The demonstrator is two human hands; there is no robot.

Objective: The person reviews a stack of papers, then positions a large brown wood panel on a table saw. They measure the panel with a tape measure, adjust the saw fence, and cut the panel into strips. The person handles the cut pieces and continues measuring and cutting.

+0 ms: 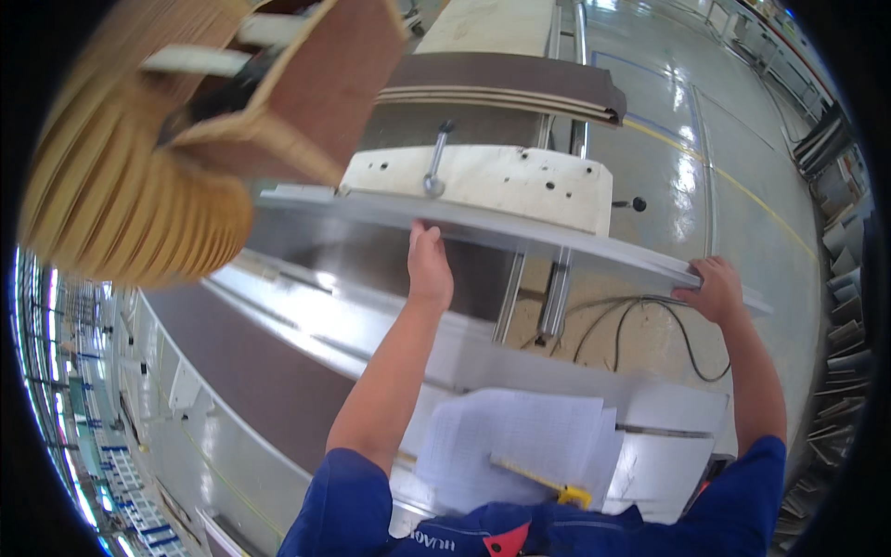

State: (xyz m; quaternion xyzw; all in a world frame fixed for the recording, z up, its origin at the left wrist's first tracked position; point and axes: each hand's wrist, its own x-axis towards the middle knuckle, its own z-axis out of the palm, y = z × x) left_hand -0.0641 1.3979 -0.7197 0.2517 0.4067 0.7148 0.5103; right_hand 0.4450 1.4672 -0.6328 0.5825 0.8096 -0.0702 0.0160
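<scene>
A long, light grey metal fence bar [557, 235] runs across the saw table against a white bracket [487, 174]. My right hand [720, 289] grips the bar near its right end, thumb on the near side and fingers over the top. At the bar's near face, left of its middle, is my left hand [429, 268]. Its fingertips touch or nearly touch the bar, and whether they grip it cannot be seen. A lever with a black knob [438, 160] stands on the bracket. Closer to my body lie printed paper sheets [515, 432] with a yellow-handled tool [572, 494] on top.
A ribbed yellow hose [153, 202] and a wooden box-like hood [327, 90] overhang the left side. Brown boards [501, 73] lie behind the bracket. A black cable [619, 327] loops below the right end of the bar. Panel offcuts [846, 278] stand along the right.
</scene>
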